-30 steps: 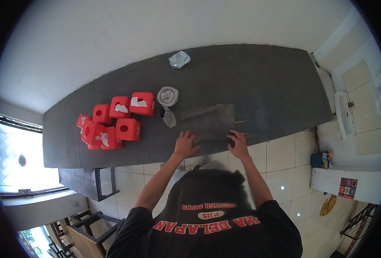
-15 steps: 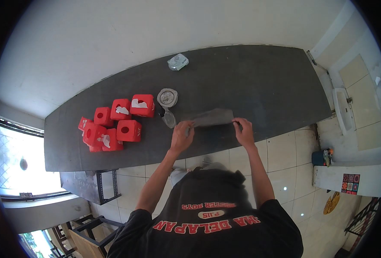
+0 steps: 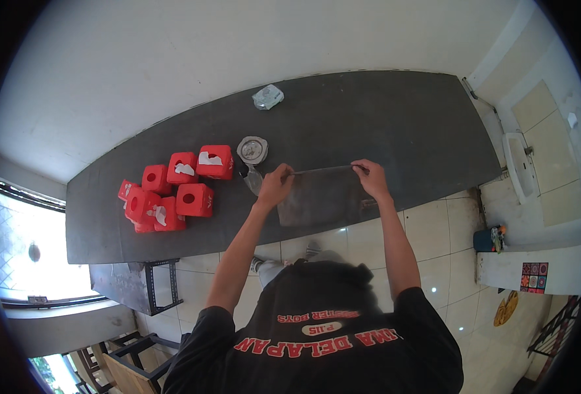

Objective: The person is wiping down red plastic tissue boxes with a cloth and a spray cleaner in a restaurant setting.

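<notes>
A thin, see-through grey cloth or plastic sheet [image 3: 323,196] hangs between my hands at the near edge of the dark table [image 3: 369,118]. My left hand [image 3: 277,185] pinches its upper left corner, and my right hand [image 3: 371,177] pinches the upper right one. The upper edge is pulled nearly straight, while the lower part drops past the table's edge. Just left of my left hand lies a clear bottle [image 3: 253,180] with a black top. Beyond it sits a round grey dish or ashtray [image 3: 252,150].
Several red tissue boxes [image 3: 195,199], some with white tissue showing, stand grouped on the table's left. A pale plastic-wrapped pack [image 3: 268,97] lies near the wall. On the right are a white washbasin [image 3: 517,167] and a dark bin [image 3: 484,240]. A stool [image 3: 139,358] stands lower left.
Both hands have risen slightly away from my body, still pinching the sheet's corners. The sheet has swung from lying out over the table to hanging down toward me.
</notes>
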Available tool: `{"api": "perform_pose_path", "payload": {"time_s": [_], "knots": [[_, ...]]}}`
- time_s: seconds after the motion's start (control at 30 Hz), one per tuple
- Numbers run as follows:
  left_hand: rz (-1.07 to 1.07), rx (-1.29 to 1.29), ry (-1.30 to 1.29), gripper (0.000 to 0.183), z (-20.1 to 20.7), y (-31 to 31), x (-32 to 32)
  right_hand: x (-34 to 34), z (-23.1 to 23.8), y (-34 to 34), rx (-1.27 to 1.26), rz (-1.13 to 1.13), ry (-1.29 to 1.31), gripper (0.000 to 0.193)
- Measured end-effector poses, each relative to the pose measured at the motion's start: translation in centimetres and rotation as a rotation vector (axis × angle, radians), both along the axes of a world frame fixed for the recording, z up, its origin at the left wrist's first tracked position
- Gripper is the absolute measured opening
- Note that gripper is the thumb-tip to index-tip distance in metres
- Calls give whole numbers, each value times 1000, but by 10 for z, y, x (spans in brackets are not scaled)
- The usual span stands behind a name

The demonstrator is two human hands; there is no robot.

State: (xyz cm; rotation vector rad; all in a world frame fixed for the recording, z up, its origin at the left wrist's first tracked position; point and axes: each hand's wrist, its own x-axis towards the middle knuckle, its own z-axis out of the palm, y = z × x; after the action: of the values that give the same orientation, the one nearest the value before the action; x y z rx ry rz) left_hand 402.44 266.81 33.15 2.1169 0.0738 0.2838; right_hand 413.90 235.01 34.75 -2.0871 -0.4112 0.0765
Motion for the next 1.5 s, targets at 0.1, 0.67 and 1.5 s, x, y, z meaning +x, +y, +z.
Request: {"api": "perform_pose_path", "payload": {"time_s": [0.1, 0.67, 1.5], "knots": [[25, 114, 17, 19, -17, -7, -2, -7, -23, 0, -96, -26, -41, 16], [-56, 436, 52, 16, -101, -30, -101, -84, -111, -52, -340, 43, -133, 12], [-120, 705, 284, 78, -100, -8, -146, -64, -120, 16, -610, -406, -66, 26]]}}
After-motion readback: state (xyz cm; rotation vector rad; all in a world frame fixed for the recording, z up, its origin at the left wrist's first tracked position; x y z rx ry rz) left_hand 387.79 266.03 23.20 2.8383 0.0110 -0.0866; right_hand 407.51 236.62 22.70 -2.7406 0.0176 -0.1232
